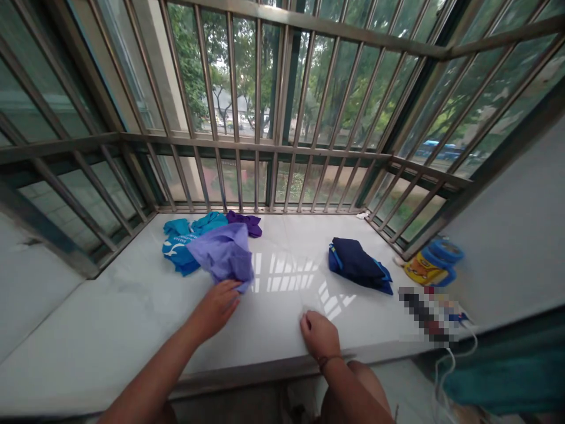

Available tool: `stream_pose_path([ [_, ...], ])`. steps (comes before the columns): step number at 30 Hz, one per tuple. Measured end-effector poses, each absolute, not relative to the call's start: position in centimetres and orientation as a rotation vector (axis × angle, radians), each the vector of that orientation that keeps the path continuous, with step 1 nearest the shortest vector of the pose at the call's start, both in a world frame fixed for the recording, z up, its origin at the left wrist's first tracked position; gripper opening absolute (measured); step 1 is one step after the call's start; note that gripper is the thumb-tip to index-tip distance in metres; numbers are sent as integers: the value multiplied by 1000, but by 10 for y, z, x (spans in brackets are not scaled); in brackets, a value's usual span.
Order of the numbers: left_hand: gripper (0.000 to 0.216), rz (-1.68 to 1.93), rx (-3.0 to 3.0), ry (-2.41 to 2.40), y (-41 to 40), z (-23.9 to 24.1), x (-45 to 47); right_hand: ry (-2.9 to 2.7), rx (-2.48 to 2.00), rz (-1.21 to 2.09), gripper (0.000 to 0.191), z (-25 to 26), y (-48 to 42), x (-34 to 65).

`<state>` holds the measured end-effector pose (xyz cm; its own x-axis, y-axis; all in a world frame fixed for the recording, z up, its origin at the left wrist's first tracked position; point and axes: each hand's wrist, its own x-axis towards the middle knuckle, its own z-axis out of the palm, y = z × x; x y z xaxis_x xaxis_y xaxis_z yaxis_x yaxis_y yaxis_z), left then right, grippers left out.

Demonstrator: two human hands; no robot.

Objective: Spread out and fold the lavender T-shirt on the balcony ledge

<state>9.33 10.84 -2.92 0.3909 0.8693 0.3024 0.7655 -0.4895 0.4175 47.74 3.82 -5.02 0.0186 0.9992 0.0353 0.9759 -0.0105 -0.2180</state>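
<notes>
Right hand (318, 334) rests curled, empty — left hand (217, 306) pinches the lilac cloth (224, 254) just beyond it.

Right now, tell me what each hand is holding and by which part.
The left hand pinches the near corner of the light purple cloth. The right hand holds nothing; it rests loosely closed on the white sill.

Your lavender cloth (225, 254) lies crumpled on the white tabletop (110, 318), its near corner under your left hand (218, 306) (fingertips touching it), its far edge overlapping the teal shirt (183, 244) behind.
</notes>
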Motion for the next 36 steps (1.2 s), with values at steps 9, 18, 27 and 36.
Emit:
stream_pose_path([
  [9, 56, 594, 2369, 1568, -56, -112, 101, -2038, -2148, 230, 35, -31, 37, 475],
  [18, 60, 517, 2282, 1749, -65, -96, 124, -2117, -1785, 281, 51, -37, 3, 442],
  [27, 49, 886, 1600, 1745, -61, -55, 180, -2252, -1395, 537, 16, -51, -53, 391],
  [36, 47, 1080, 830, 1394, -93, -10, 204, -2223, -1117, 885, 14, -21, -118, 386],
])
